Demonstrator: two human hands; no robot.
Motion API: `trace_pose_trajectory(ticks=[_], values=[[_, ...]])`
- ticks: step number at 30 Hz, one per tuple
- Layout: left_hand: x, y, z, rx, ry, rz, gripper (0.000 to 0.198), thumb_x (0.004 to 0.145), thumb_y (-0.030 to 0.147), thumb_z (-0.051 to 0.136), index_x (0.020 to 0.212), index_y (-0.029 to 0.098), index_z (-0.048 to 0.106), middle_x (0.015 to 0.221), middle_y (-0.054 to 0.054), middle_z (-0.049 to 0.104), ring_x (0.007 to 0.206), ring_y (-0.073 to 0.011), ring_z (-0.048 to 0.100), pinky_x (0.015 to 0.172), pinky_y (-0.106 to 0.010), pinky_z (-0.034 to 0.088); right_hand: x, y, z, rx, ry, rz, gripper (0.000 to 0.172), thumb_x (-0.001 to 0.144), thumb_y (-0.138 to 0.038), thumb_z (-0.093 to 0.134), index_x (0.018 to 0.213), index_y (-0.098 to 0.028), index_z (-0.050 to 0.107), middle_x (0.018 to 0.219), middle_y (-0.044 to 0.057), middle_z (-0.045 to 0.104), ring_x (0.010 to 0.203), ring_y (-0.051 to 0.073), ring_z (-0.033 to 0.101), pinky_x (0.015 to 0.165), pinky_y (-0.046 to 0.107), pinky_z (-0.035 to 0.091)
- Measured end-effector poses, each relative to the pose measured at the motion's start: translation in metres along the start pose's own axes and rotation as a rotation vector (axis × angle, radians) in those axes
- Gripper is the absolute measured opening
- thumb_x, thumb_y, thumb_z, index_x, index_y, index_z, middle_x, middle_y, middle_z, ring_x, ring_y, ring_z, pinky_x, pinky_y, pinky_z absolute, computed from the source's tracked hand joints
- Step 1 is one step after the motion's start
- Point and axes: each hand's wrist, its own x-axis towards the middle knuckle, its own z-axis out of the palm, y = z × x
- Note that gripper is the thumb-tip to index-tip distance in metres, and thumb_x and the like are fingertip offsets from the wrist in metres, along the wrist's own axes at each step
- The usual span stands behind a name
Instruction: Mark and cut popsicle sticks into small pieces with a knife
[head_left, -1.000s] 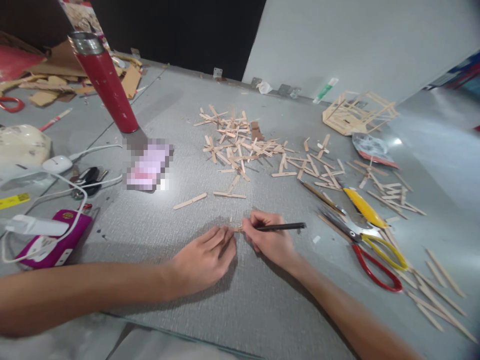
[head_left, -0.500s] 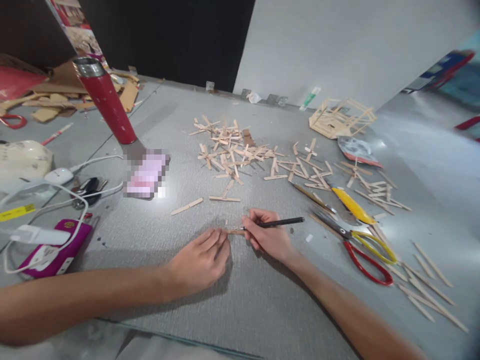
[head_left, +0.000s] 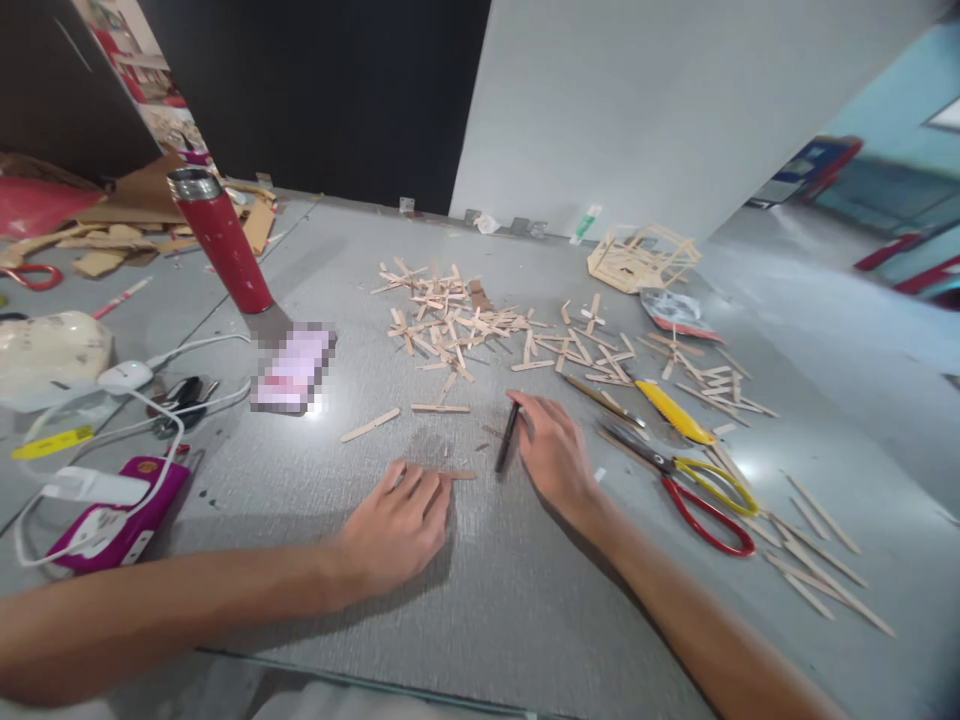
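Note:
My left hand (head_left: 397, 525) rests on the table, its fingers bent over one end of a flat wooden craft stick (head_left: 463, 475). The stick's other end juts out to the right; the fingers cover the rest. My right hand (head_left: 553, 450) is just to the right, back turned up, closed with its fingertips at the top of a slim black pen (head_left: 508, 442). That pen slants down toward the tabletop; part of the grip is hidden. Beyond the hands lie a single stick (head_left: 371, 425) and two joined sticks (head_left: 441, 408).
Many crossed sticks (head_left: 450, 320) lie farther back. On the right are scissors (head_left: 667, 465), a yellow-handled cutter (head_left: 671, 410) and a wooden frame model (head_left: 637, 260). A red flask (head_left: 225, 245), phone (head_left: 294, 368), cables and purple power bank (head_left: 157, 480) stand or lie left.
My right hand has turned palm down and moved slightly away from the stick, swinging the pen from level to a steep slant. The left hand stays at the stick. The view has shifted.

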Motion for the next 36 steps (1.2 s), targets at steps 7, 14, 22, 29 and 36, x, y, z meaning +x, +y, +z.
trace_pose_trajectory(ticks=[7,14,22,29,36], values=[[-0.004,0.002,0.0,0.056,-0.059,0.001,0.03,0.098,0.018,0.051,0.119,0.006,0.069,0.111,-0.015,0.071,0.103,-0.0268,0.064,0.103,-0.043,0.038,0.02,0.047,-0.04,-0.299,-0.054,0.156,0.047,0.095,-0.023,0.04,0.135,-0.014,0.064,0.113,0.019,0.073,0.102,0.033,0.068,0.087,0.046,0.05],[0.002,-0.009,-0.023,0.099,-0.345,-0.048,0.037,0.083,0.016,0.063,0.117,0.001,0.068,0.104,-0.019,0.068,0.095,-0.0309,0.064,0.087,-0.044,0.05,0.04,0.129,-0.094,-0.564,-0.086,0.456,0.024,0.09,-0.026,0.051,0.087,-0.016,0.072,0.082,0.024,0.07,0.089,0.042,0.069,0.073,0.051,0.048],[-0.009,-0.016,-0.014,-0.106,-0.327,-0.002,0.059,0.081,0.013,0.055,0.14,0.002,0.051,0.141,-0.02,0.059,0.133,-0.0331,0.054,0.115,-0.046,0.039,0.029,0.123,-0.096,-0.609,-0.102,0.406,0.037,0.099,-0.027,0.033,0.11,-0.013,0.066,0.092,0.029,0.066,0.085,0.042,0.069,0.065,0.043,0.038],[-0.017,-0.015,0.003,-0.053,-0.162,-0.183,0.05,0.104,0.025,0.039,0.146,0.001,0.048,0.154,-0.021,0.049,0.146,-0.0355,0.043,0.119,-0.048,0.034,0.012,0.024,-0.077,-0.352,-0.187,0.126,0.025,0.102,-0.045,0.043,0.103,-0.025,0.06,0.072,0.007,0.067,0.062,0.027,0.067,0.057,0.034,0.036],[-0.016,-0.015,0.006,-0.143,-0.192,-0.201,0.051,0.108,0.031,0.037,0.147,0.0,0.049,0.153,-0.02,0.05,0.15,-0.0339,0.037,0.121,-0.046,0.033,-0.023,-0.052,-0.041,-0.195,-0.524,-0.282,0.04,0.108,-0.033,0.036,0.142,-0.022,0.054,0.077,0.004,0.075,0.059,0.021,0.07,0.051,0.029,0.039]])
